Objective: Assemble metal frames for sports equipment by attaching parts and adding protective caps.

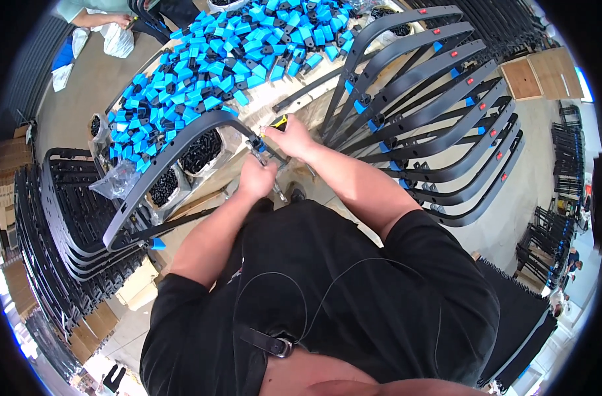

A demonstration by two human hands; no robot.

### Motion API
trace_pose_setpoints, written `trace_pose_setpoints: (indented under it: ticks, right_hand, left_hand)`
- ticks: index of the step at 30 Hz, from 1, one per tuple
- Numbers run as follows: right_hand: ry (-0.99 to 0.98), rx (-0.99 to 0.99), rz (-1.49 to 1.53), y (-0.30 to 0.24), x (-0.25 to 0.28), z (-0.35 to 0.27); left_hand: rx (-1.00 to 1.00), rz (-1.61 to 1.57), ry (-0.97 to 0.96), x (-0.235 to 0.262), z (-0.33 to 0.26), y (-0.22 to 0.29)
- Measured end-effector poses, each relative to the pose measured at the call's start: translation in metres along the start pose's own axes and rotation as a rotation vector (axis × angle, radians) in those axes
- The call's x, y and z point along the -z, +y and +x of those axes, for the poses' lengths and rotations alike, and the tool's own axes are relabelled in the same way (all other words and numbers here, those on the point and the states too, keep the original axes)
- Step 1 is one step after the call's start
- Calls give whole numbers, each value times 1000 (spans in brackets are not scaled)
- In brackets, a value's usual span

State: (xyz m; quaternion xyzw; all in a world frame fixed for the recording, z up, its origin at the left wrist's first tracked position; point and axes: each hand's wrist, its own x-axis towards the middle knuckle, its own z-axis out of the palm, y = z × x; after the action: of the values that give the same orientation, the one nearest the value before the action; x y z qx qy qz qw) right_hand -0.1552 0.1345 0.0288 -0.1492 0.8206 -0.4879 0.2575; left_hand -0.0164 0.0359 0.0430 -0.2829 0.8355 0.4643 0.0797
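Observation:
A curved black metal frame (175,142) arches on my left, with its end at the table edge between my hands. My left hand (258,175) is closed just below that end. Silver metal shows above and below its fingers, apparently a tool (279,192) whose kind I cannot make out. My right hand (291,137) is wrapped round a yellow-and-black handled tool (279,123), close to a small dark fitting (256,143) on the frame end. The tool's working tip is hard to see.
Blue-and-black plastic parts (228,56) heap on the table. Bags of small black pieces (202,150) stand at its near edge. Curved black frames lean at right (439,129) and stack at left (76,211). Another person's hand (123,21) shows at far left.

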Motion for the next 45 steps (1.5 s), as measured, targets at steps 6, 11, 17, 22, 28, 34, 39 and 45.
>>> trace_pose_setpoints:
  ticks: [6,11,17,22,28,34,39,45]
  right_hand:
    - [-59,-31,149,5,-2,7]
    - [-36,47,77,15,-5,5]
    - [-348,-135,232,97,-6,-1]
    - [-161,-99,-84,73,-8,-24]
    - [-347,-195,9,24,32,-71]
    - [40,37,-67,13,19,-45]
    - [51,112,-152,-4,-1,-17]
    - [224,175,-158,-5,-10,-3]
  left_hand:
    - [-49,204,354,-20,7,-11]
    - [233,-255,-79,14,1,16]
    - [168,189,122,-13,-6,8]
    - [255,271,117,-15,-5,15]
    - [242,292,140,-13,-9,17]
    - [142,-371,153,-12,-13,-30]
    - [315,-958,253,43,-41,-35]
    - [390,-823,487,124,-78,-96]
